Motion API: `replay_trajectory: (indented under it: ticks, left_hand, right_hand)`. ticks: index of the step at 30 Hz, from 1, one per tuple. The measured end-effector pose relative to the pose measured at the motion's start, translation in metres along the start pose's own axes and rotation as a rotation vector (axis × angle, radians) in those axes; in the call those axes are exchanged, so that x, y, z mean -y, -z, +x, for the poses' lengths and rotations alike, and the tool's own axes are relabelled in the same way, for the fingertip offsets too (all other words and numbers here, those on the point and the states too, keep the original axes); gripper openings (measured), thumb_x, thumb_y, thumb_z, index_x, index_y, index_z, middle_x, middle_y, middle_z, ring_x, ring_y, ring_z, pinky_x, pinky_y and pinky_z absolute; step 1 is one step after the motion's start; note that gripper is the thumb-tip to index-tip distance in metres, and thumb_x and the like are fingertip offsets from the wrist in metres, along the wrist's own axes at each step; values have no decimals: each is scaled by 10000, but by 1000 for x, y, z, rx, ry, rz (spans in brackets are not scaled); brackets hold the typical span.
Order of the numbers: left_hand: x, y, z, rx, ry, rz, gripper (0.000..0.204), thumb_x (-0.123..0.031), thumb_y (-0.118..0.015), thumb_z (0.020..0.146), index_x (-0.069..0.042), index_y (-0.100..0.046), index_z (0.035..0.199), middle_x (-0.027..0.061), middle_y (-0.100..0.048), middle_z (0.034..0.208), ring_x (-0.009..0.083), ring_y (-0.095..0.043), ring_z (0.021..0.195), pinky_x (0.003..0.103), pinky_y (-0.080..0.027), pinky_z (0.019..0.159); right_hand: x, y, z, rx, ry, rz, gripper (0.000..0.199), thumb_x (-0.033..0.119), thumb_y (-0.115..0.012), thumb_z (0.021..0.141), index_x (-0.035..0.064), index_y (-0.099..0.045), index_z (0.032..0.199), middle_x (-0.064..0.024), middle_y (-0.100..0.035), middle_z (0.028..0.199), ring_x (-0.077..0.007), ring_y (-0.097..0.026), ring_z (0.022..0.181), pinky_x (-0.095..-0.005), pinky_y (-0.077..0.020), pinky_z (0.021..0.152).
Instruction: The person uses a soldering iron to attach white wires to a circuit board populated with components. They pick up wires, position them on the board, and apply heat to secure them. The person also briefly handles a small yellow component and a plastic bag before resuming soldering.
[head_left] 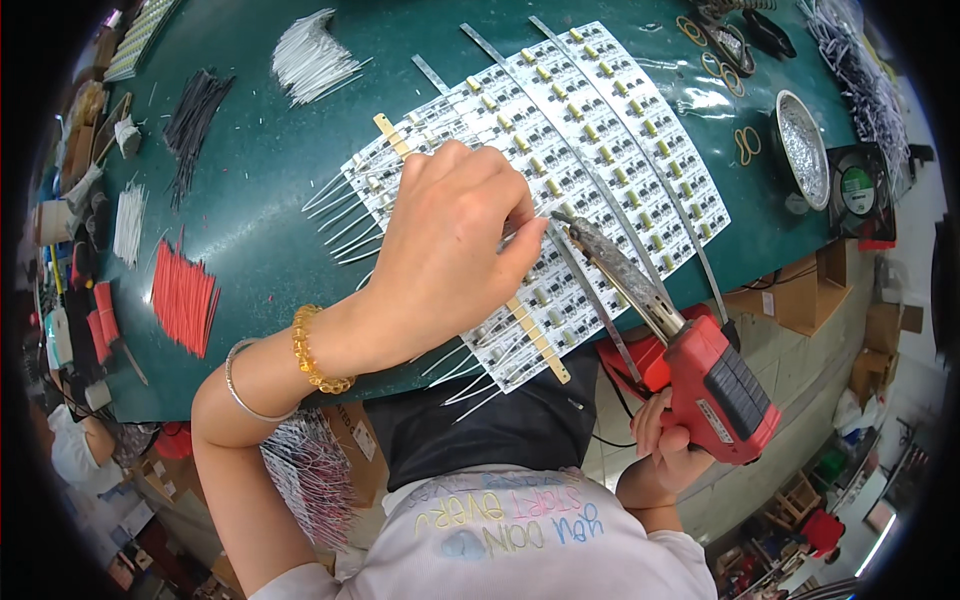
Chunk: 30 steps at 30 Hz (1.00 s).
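A white panel of small circuit boards (pixel 640 140) lies on the green table, with rows of black and yellow components. My left hand (pixel 440 250) is over its left half, thumb and fingers pinched on a thin white wire that is mostly hidden. In my right hand (pixel 665 440) is a red soldering gun (pixel 715 390), gripped by its handle. The soldering gun's tip touches or hovers just above the panel beside my left fingertips; I cannot tell which. White wires (pixel 350 225) stick out from the panel's left edge. Metal strips (pixel 570 140) and a yellowish strip (pixel 537 340) run across it.
Bundles of red wires (pixel 185 300), black wires (pixel 195 125) and white wires (pixel 315 60) lie on the green table (pixel 240 200) to the left. On the right are a metal bowl (pixel 802 150), a black fan (pixel 860 190) and rubber bands (pixel 746 145). Cardboard boxes (pixel 800 295) stand below.
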<state>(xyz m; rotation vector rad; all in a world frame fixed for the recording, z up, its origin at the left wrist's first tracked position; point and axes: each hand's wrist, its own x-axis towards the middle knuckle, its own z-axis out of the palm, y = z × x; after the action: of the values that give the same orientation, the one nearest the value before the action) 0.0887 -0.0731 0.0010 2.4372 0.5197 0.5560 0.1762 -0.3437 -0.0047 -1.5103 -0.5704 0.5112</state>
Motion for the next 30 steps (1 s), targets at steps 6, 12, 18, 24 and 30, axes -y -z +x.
replay_trajectory:
  ticks: [6,12,18,24,30]
  left_hand:
    - [1,-2,2,-18,-16,-24,135,-103,-691,755,-64,-575,697,32,-540,724,209,-474,727,331,-329,690]
    - [1,0,0,-1,-11,-2,119,-87,-698,740,-54,-590,705,41,-561,746,215,-495,746,331,-352,692]
    - [-2,13,0,-151,-150,14,94,-42,-717,709,-49,-625,728,33,-588,708,185,-541,786,319,-365,706]
    - [-9,3,-4,16,-9,-31,88,-97,-700,748,-79,-620,717,5,-565,643,172,-498,677,317,-321,735]
    - [-9,-5,-4,-45,-37,2,107,-99,-678,753,-84,-589,696,-6,-535,608,164,-475,656,332,-306,734]
  right_hand:
    - [-10,9,-8,-38,31,-72,762,508,-590,843,-142,-398,1192,-2,-431,473,-98,-403,358,-241,-344,387]
    - [-14,11,-8,-38,52,-123,753,509,-588,843,-141,-408,1178,-4,-436,468,-101,-410,357,-243,-354,384]
    - [-4,1,-8,-108,43,15,774,527,-578,839,-140,-393,1184,-6,-434,460,-103,-408,351,-246,-368,377]
    - [11,-8,1,-31,11,58,783,538,-568,837,-134,-384,1194,-8,-429,454,-108,-404,341,-247,-372,366]
    - [4,-4,-1,24,-26,43,765,524,-572,843,-133,-388,1187,-3,-434,464,-105,-411,348,-245,-370,375]
